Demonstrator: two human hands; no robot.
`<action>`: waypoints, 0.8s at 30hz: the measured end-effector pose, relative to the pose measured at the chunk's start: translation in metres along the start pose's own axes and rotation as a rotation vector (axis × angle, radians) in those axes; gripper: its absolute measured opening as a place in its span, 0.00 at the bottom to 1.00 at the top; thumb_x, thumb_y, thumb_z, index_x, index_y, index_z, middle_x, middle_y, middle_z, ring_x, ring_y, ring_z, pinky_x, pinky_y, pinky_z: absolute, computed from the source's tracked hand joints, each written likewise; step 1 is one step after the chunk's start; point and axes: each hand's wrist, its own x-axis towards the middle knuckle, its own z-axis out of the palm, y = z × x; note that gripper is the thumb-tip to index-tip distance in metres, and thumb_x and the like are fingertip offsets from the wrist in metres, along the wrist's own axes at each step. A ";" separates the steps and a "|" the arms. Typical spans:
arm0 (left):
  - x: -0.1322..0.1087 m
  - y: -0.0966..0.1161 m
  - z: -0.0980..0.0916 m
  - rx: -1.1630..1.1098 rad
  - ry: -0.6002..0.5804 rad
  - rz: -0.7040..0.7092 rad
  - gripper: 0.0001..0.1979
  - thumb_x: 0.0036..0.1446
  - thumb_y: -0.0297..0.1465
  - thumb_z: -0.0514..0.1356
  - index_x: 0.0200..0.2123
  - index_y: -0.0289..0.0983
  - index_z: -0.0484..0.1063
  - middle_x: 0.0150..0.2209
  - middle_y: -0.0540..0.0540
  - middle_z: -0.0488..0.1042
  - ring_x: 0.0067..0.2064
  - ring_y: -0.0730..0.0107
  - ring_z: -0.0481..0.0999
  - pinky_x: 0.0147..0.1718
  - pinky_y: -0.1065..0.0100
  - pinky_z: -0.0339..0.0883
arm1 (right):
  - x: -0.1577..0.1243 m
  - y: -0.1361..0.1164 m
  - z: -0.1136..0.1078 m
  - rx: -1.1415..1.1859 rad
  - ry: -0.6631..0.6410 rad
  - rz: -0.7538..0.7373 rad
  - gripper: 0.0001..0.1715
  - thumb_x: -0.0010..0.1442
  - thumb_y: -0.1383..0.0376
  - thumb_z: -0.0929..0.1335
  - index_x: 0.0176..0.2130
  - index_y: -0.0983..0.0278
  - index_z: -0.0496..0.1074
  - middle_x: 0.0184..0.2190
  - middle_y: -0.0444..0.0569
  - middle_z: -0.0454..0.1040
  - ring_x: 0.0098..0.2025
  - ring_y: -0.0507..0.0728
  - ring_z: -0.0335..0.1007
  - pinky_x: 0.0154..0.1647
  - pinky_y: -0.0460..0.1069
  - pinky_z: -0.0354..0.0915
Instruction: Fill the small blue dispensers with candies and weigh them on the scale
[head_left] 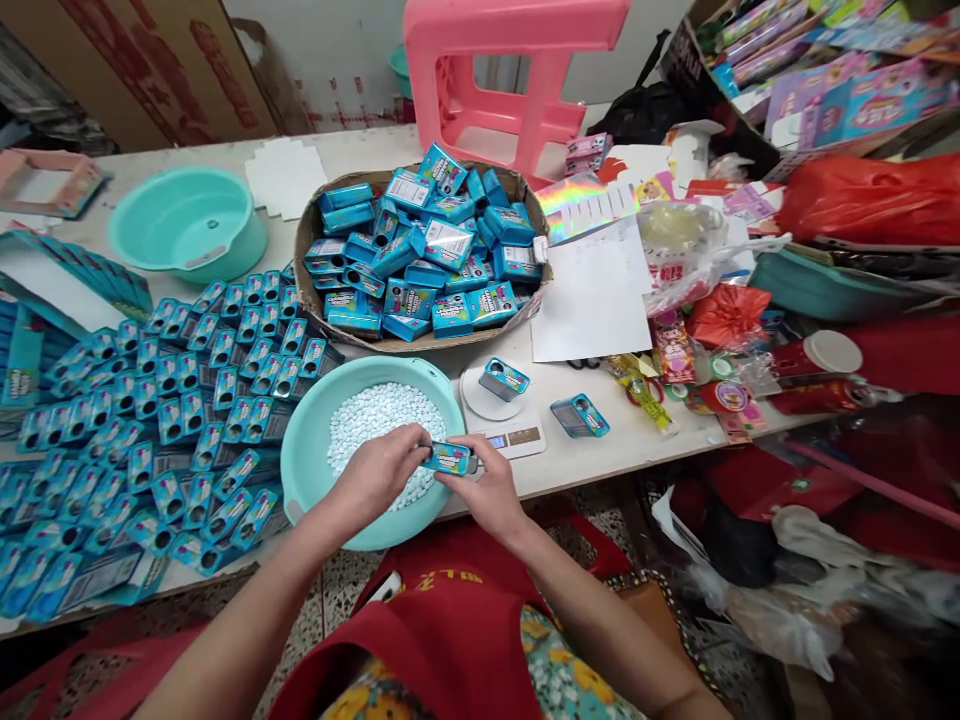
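Note:
Over the front right rim of a turquoise basin [301, 480] holding small pale blue candies [386, 412], both my hands are at one small blue candy box [450, 458]. My right hand [491, 492] grips its right end between thumb and fingers. At the left end, the fingers of my left hand [381, 468] are pinched together against a dark part of the box. Just beyond, another blue box [504, 379] stands on a white kitchen scale [517, 440] with a lit display. A further blue box [580, 416] sits on the table to the right of the scale.
Many blue boxes with round holes [176, 372] crowd the table on the left. Behind the basin, a cardboard carton [311, 318] is heaped with blue boxes. An empty turquoise basin [187, 225], a pink stool [517, 35], white paper [592, 310] and red bags [874, 200] lie around.

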 end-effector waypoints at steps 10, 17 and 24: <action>0.009 0.006 -0.009 0.330 -0.116 0.178 0.08 0.61 0.29 0.50 0.37 0.39 0.68 0.37 0.46 0.69 0.41 0.64 0.69 0.38 0.66 0.59 | 0.017 -0.001 0.010 -0.036 -0.018 -0.041 0.22 0.43 0.66 0.76 0.40 0.61 0.72 0.37 0.45 0.73 0.41 0.56 0.69 0.43 0.50 0.64; 0.007 0.000 -0.007 0.191 -0.059 0.194 0.07 0.60 0.27 0.52 0.38 0.39 0.68 0.39 0.47 0.68 0.41 0.68 0.68 0.40 0.67 0.60 | 0.021 0.004 0.017 -0.036 -0.044 -0.055 0.22 0.43 0.66 0.76 0.40 0.61 0.72 0.36 0.44 0.73 0.39 0.55 0.69 0.41 0.49 0.64; 0.006 -0.008 -0.016 -0.184 0.080 0.052 0.06 0.58 0.34 0.57 0.36 0.38 0.70 0.36 0.48 0.69 0.36 0.70 0.69 0.35 0.69 0.63 | 0.020 0.005 0.012 0.057 -0.047 0.001 0.22 0.44 0.65 0.76 0.40 0.61 0.72 0.37 0.45 0.73 0.41 0.56 0.70 0.43 0.50 0.64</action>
